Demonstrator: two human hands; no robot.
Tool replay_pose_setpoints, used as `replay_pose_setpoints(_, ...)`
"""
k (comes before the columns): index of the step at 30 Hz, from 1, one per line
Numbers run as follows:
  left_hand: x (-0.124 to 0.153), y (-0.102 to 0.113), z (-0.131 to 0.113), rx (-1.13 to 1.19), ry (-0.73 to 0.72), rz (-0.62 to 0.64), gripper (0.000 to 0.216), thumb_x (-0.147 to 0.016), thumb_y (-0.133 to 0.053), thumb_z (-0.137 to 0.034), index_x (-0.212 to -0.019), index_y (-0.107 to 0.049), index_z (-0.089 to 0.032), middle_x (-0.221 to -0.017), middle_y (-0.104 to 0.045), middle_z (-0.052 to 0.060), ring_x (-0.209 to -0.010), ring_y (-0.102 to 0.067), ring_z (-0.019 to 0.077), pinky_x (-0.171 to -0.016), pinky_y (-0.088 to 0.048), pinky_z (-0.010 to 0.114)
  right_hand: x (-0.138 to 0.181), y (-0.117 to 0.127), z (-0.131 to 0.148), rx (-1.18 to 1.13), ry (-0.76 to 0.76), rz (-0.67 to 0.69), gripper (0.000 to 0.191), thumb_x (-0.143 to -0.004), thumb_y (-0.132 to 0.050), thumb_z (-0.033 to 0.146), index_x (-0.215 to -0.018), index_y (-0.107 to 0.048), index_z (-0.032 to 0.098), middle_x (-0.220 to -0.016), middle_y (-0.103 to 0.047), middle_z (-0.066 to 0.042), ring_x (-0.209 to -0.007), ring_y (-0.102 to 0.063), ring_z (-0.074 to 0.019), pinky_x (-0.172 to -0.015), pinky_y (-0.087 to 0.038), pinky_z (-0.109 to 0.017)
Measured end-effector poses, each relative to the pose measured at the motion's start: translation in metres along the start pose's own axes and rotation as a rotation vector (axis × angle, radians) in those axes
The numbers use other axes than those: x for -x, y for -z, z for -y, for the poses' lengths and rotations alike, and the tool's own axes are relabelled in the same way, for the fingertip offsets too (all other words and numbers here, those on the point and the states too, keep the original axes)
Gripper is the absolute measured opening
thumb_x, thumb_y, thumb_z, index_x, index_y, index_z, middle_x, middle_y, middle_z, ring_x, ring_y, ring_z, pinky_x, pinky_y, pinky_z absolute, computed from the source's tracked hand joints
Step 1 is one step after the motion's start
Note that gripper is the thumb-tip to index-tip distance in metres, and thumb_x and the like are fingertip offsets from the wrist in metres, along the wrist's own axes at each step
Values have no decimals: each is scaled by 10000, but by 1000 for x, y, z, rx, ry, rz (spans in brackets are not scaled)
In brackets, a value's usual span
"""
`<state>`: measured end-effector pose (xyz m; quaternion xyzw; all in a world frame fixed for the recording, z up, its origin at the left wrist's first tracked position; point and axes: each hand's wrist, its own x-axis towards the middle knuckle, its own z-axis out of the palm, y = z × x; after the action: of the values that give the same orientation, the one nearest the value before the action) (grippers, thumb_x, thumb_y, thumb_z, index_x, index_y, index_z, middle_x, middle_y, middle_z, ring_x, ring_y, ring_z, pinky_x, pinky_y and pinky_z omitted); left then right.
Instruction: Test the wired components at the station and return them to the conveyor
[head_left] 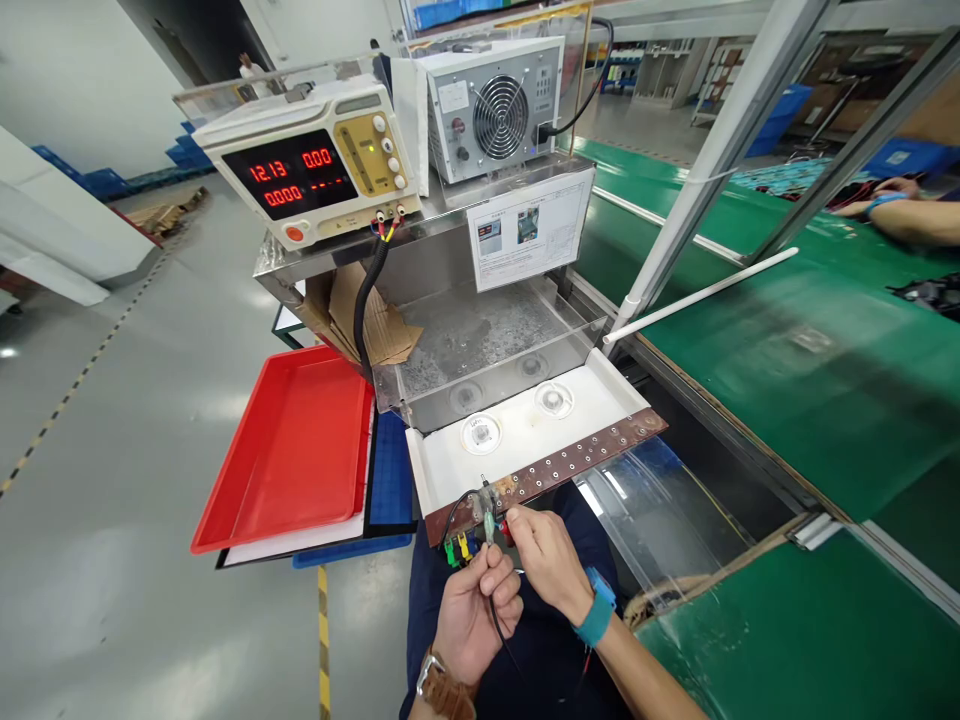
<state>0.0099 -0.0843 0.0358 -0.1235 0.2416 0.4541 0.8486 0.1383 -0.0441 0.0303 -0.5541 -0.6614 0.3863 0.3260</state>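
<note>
While left hand (480,612) holds green clip (489,528) in narrow grip by near-left edge of brown strip (570,461), right hand (546,562) beside red piece (505,531), grip too hidden to tell; advisable: steady pinch

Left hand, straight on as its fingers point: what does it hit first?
Beyond the pale green clip it pinches, the left hand would probably meet the brown drilled strip first; the height difference is hard to judge.
</note>
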Motion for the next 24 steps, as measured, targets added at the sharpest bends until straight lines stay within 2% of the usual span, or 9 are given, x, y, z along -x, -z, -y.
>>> replay_pose_setpoints(17,-6,0,1,-20,-1,1,193,-733,-730,-178,-669,-553,-135,-507,-393,-74,-470,-352,48,-464,-309,162,-1,2,-3,4,-14,-6,479,-992,-255,378,-598,-450,187,-549,-477,17,-525,-410,-108,-543,-219,-261)
replay_pose_setpoints(21,-9,-3,1,-79,-26,-52,222,-685,-778,-216,-675,-573,-130,-498,-405,-76,-461,-381,44,-457,-307,160,0,2,-7,3,-26,16,485,-994,-245,399,-605,-445,189,-557,-484,15,-533,-419,-113,-542,-230,-257)
replay_pose_setpoints(24,-18,-5,5,-222,-111,-158,260,-656,-801,-283,-697,-590,-135,-505,-436,-72,-474,-431,52,-469,-324,170,-3,7,-17,-8,-62,3,492,-989,-258,437,-631,-484,186,-565,-507,13,-537,-437,-117,-534,-252,-248)
